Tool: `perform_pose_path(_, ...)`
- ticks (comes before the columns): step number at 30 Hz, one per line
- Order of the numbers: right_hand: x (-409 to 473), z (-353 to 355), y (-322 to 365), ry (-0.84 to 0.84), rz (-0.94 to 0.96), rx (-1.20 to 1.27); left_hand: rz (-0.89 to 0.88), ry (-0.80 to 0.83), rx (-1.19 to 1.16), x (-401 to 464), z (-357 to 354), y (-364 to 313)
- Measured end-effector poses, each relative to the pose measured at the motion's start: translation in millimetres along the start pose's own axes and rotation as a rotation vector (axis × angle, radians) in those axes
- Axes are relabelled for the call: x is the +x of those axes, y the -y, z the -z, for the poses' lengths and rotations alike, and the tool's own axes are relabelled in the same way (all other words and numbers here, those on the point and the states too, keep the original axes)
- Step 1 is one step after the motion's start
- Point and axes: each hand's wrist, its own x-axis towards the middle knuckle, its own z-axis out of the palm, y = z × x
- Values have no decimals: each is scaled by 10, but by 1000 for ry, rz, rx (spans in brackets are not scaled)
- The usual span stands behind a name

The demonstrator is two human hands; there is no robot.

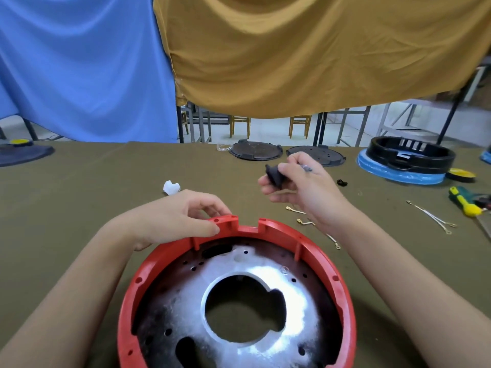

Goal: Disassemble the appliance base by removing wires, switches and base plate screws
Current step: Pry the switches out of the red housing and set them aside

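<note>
A round red plastic appliance base (148, 266) lies open side up on the olive cloth near me, with a shiny metal base plate (265, 274) inside that has a large central hole. My left hand (172, 219) pinches the far rim of the red base beside a notch. My right hand (300, 181) is raised above the table beyond the base and holds a small black plastic part (273, 175) between its fingers. Loose wires with brass terminals (430, 216) lie on the cloth to the right of that hand.
Two black round plates (255, 150) (332, 158) lie at the table's far edge. A black ring on a blue base (403, 163) stands far right, with a yellow-green screwdriver (463, 200) near it. A white crumpled scrap (171, 187) lies beyond my left hand. Blue and mustard cloths hang behind.
</note>
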Motion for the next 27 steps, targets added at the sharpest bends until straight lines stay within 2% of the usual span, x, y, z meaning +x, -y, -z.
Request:
perform_pose_path(3, 124, 247, 25, -117, 12, 13, -33, -81, -8, 11, 14, 15)
perform_pose_path(7, 204, 622, -12, -283, 32, -345, -45, -287, 1, 71, 29, 88)
perform_pose_path(10, 218, 827, -115, -239, -82, -621, 10, -377, -24, 105, 29, 139)
perform_pose_path(14, 244, 977, -352, -187, -206, -987, 63, -414, -39, 120, 30, 155)
perform_pose_path(22, 264, 1028, -446, -98, -262, -1020, 89, -384, -49, 105, 26, 155)
perform_pose_path(25, 271, 1057, -392, -165, -216, -893, 121, -314, -99, 76, 37, 138)
perform_pose_path(27, 274, 1056, -342, -274, -154, -798, 117, -295, -105, 66, 28, 123)
